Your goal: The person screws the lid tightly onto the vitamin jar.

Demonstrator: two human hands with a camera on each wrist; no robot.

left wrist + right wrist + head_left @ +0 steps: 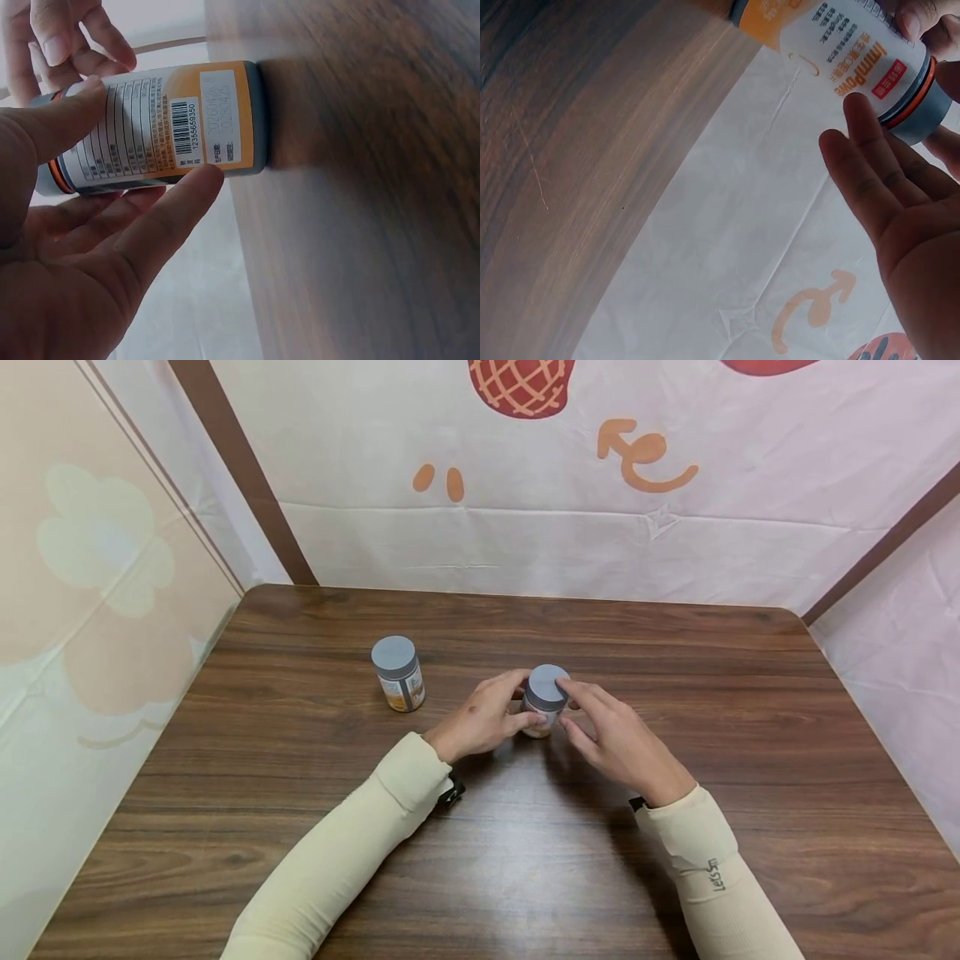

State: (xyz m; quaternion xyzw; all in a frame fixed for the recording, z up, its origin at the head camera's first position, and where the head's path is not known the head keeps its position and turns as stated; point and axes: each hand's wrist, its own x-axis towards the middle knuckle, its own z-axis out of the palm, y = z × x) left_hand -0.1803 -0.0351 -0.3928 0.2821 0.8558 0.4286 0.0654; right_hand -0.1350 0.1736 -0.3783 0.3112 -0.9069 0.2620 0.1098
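Observation:
My left hand (483, 714) grips a small supplement jar (547, 691) with a grey lid, its thumb and fingers round the sides. The jar stands upright on the table. In the left wrist view, its orange and white label (187, 124) shows a barcode; the left thumb and a finger lie along it. My right hand (626, 739) is at the jar's right, with a fingertip at the lid's edge and the thumb apart from the jar. From the right wrist view, its outer fingers (870, 172) stretch out beside the grey lid (922, 112).
A second jar (399, 673) with the same grey lid stands upright to the left of the hands. Both are on a dark wood table (315, 643). A pale printed cloth (555, 539) hangs behind the far edge.

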